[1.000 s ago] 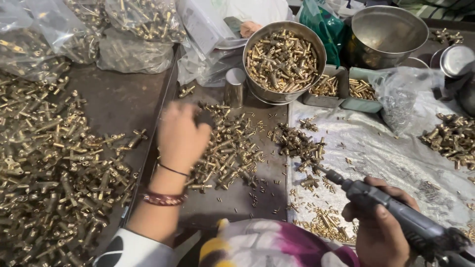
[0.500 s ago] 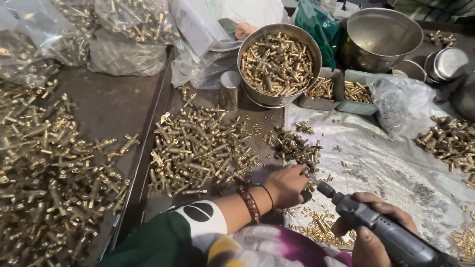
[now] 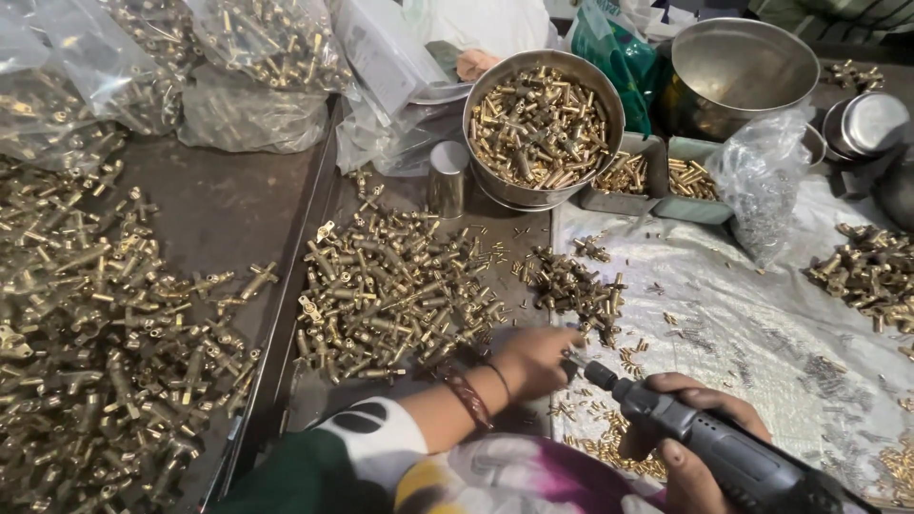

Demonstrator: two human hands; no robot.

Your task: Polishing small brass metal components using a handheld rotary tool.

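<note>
Right hand (image 3: 690, 447) grasping a grey power screwdriver (image 3: 705, 447), tip meeting the left hand (image 3: 533, 360), fingers pinched on a small part, beside brass fittings (image 3: 390, 290).

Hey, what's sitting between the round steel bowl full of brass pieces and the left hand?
In the head view, a small heap of brass fittings lies on the tray between the steel bowl and the left hand.

worktop (image 3: 228, 205): dark metal, worn, filling frame | crinkled plastic sheet (image 3: 762, 314) at right | light: even, overhead
</note>
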